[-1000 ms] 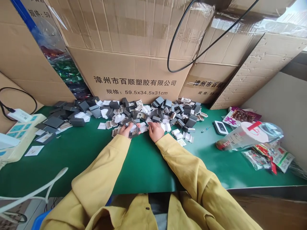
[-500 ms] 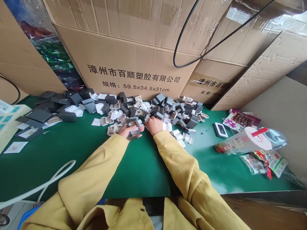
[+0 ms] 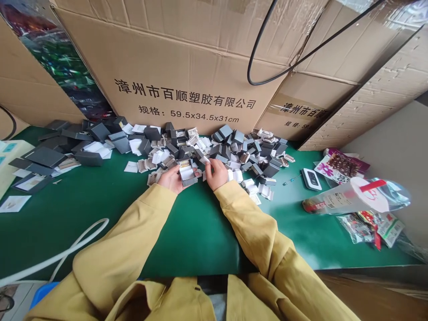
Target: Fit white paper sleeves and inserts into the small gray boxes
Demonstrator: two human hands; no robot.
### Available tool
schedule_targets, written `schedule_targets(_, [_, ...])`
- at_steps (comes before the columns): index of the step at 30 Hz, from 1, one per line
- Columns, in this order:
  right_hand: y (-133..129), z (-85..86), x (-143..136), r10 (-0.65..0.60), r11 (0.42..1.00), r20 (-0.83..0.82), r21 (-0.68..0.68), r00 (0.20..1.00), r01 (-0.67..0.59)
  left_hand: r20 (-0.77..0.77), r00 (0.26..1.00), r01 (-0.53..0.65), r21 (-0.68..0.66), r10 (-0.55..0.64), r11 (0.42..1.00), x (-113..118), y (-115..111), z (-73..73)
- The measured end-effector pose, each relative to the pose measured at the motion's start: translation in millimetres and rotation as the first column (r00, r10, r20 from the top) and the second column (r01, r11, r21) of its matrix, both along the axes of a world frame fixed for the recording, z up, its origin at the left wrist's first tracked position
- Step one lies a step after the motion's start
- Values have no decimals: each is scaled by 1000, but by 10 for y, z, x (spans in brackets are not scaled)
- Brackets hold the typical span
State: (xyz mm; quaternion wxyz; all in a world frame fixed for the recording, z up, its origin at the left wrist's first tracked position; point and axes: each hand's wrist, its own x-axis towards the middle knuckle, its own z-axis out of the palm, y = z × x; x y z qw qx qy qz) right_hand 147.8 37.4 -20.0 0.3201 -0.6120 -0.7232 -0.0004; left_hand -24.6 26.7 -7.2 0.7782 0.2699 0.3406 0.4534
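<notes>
My left hand (image 3: pixel 172 180) is closed around a small dark grey box (image 3: pixel 188 182), which stands open and shows a white inside. Close beside it on the right, my right hand (image 3: pixel 216 174) pinches a small pale piece (image 3: pixel 204 159), perhaps a box insert; its exact kind is too small to tell. Just beyond both hands lies a heap of small grey boxes (image 3: pixel 225 131), mixed with white inserts and cards (image 3: pixel 160 157). Larger dark grey boxes (image 3: pixel 45 156) are piled at the left.
Brown cartons (image 3: pixel 187 58) stand behind the green table (image 3: pixel 197 232). On the right lie a small white-framed device (image 3: pixel 311 179), a tilted drink cup (image 3: pixel 344 198) and snack packets (image 3: pixel 343 164). A white cable (image 3: pixel 67 249) crosses the lower left; a black cable (image 3: pixel 249 67) hangs above.
The open box in my left hand now shows a white inside. My right hand has lifted slightly and holds a small pale piece. The camera view has shifted a little.
</notes>
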Motion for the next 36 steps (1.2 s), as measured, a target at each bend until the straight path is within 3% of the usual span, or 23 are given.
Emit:
schedule_targets(4, [-34, 30, -25, 30, 1000, -216, 16, 976, -27, 51, 999, 0, -20, 1, 1000, 34, -9, -7])
schedule_targets(7, [-53, 19, -35, 98, 995, -395, 22, 913, -97, 97, 994, 58, -75, -50, 996, 46, -10, -1])
schedule_targets(9, [-43, -13, -42, 142, 988, -546, 28, 826, -151, 132, 989, 82, -105, -68, 991, 42, -11, 19])
schedule_targets(12, [7, -80, -57, 125, 976, -782, -12, 611, -216, 151, 988, 67, -153, -43, 986, 34, -18, 57])
schedule_targets(16, [79, -142, -74, 97, 915, -931, -56, 352, -400, 124, 992, 61, -186, -38, 981, 31, -32, 76])
schedule_targets(19, [106, -156, -81, 97, 842, -964, -53, 248, -537, 112, 993, 49, -169, -30, 984, 28, -35, 55])
schedule_targets(21, [114, -165, -82, 95, 842, -971, -39, 220, -538, 98, 995, 32, -168, -16, 985, 25, -30, 37])
schedule_targets(23, [113, -175, -80, 112, 884, -956, -28, 270, -466, 72, 997, 2, -189, 12, 982, 21, -20, 25])
schedule_targets(24, [107, -177, -77, 124, 913, -932, -27, 341, -408, 57, 998, -12, -206, 24, 979, 19, -13, 23])
schedule_targets(27, [68, -148, -62, 169, 974, -738, 26, 653, -223, 29, 999, -30, -243, 38, 970, 19, 7, 32])
schedule_targets(29, [32, -101, -52, 220, 976, -559, 123, 799, -182, 25, 999, -27, -248, 34, 968, 22, 17, 44])
schedule_targets(32, [-6, -30, -44, 300, 943, -379, 255, 875, -213, 23, 999, -17, -247, 24, 969, 25, 23, 52])
schedule_targets(36, [-21, -9, -51, 335, 917, -305, 322, 891, -235, -2, 1000, -6, -240, 6, 971, 21, 20, 39])
